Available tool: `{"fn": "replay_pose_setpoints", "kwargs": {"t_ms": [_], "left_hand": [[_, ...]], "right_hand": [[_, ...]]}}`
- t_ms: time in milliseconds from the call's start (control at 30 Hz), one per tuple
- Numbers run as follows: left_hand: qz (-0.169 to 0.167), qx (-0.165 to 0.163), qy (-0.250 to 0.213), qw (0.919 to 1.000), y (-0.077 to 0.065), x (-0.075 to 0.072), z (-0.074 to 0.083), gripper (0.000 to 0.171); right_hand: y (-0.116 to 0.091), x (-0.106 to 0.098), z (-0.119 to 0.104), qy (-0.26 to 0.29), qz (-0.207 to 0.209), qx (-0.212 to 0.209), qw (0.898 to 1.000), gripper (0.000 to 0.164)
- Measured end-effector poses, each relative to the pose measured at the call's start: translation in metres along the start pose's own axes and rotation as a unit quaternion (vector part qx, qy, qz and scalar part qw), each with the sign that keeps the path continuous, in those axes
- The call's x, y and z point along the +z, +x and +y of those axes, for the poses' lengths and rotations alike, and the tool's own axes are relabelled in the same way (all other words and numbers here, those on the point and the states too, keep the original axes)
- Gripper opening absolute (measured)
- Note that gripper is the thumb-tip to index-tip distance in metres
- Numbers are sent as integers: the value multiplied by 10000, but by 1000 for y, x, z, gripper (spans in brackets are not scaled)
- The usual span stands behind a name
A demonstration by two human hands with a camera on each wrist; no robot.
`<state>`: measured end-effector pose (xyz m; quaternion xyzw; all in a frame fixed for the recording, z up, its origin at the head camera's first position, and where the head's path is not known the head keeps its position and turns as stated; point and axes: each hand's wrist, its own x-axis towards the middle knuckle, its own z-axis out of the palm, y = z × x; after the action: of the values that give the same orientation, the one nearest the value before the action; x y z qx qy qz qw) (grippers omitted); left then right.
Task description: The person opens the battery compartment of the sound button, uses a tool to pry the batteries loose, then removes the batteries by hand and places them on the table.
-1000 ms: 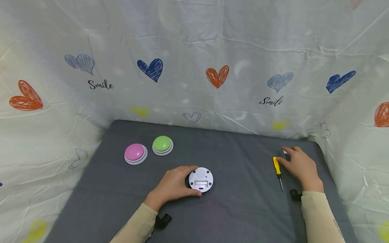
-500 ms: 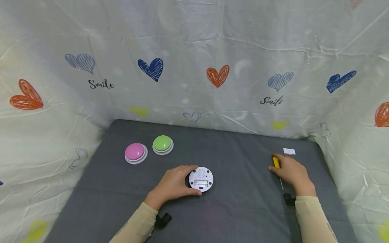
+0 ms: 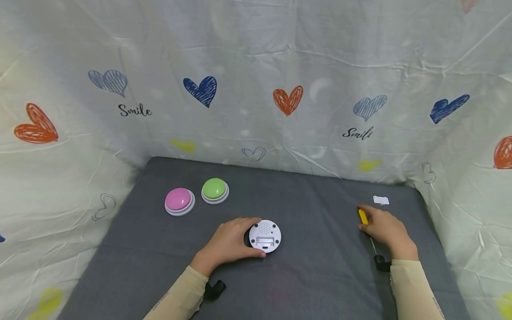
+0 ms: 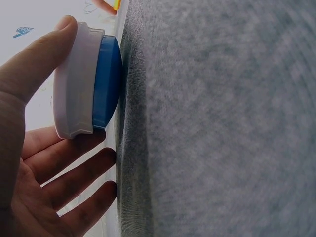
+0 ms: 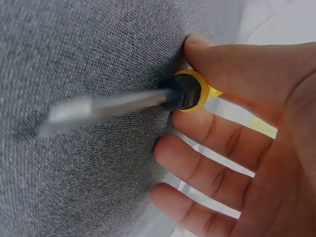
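In the head view my left hand grips a round white push button by its sides, thumb at the near edge. Its underside faces up, showing small holes, dark feet and an uncovered battery compartment. The left wrist view shows its blue dome turned down against the cloth. At the right, my right hand pinches a screwdriver by its yellow handle. Its metal shaft points back toward the wrist. Thumb and forefinger lie on either side of the handle, which they partly hide.
A pink push button and a green push button stand dome-up at the back left of the grey cloth. Just beyond my right hand lies a small white cover. A printed curtain hangs behind and on both sides.
My right hand has come away from the white cover, moving left and nearer, and has taken hold of the screwdriver. My left hand and its push button have stayed in place.
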<state>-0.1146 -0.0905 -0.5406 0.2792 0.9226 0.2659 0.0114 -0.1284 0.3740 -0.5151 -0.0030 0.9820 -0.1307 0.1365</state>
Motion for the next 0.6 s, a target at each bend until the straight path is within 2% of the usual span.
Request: {"fn": "replay_pose_setpoints", "kwargs": {"t_ms": [300, 600], "left_hand": [[-2, -7, -16, 10000, 0, 1, 1, 94], [91, -3, 0, 10000, -1, 1, 0, 93]], "right_hand": [[-4, 1, -5, -117, 190, -31, 9997, 61], [-14, -8, -21, 59, 993, -536, 9936, 60]]}}
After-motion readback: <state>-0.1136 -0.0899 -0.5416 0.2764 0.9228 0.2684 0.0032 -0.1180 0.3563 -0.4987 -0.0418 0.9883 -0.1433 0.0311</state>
